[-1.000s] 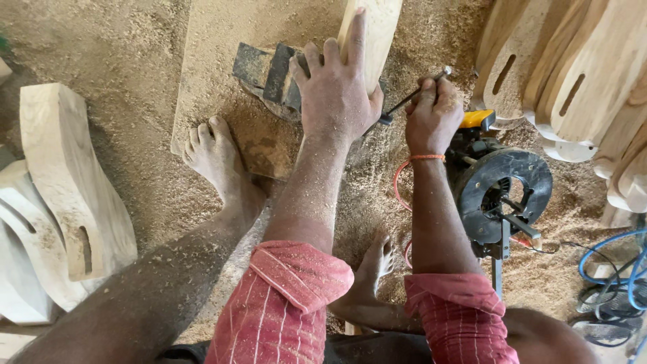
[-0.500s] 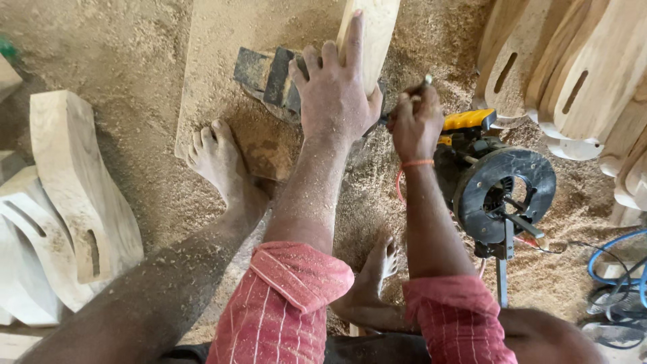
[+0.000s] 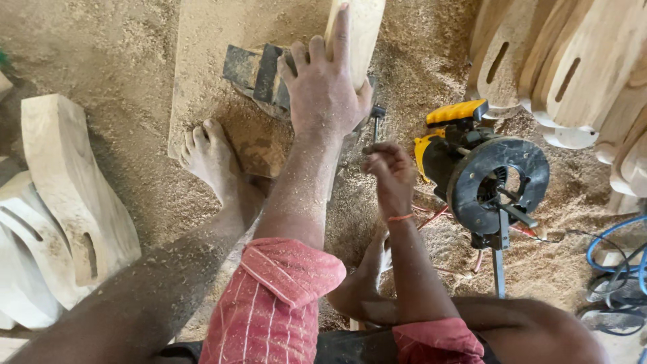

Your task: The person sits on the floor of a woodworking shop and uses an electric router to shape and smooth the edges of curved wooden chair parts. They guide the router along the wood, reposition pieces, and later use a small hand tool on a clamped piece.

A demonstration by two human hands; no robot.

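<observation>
My left hand (image 3: pixel 323 87) lies flat with fingers spread on a pale upright wooden piece (image 3: pixel 364 27), pressing it against a dark block (image 3: pixel 256 71) on a sawdust-covered board (image 3: pixel 202 40). My right hand (image 3: pixel 394 175) is closed around a thin dark metal tool (image 3: pixel 375 121) whose tip points up toward the base of the wooden piece. It sits just below and to the right of my left hand. My bare left foot (image 3: pixel 209 158) rests on the board's edge.
A yellow and black power tool (image 3: pixel 492 175) with a round guard lies right of my right hand, with a red cord beside it. Carved slotted wooden pieces are stacked at the top right (image 3: pixel 573 61) and at the left (image 3: pixel 67 189). Blue cable (image 3: pixel 613 249) coils far right. Sawdust covers the floor.
My right hand has drawn back toward me and to the left, away from the wooden piece, with the tool now pointing up. My left hand stays on the wood.
</observation>
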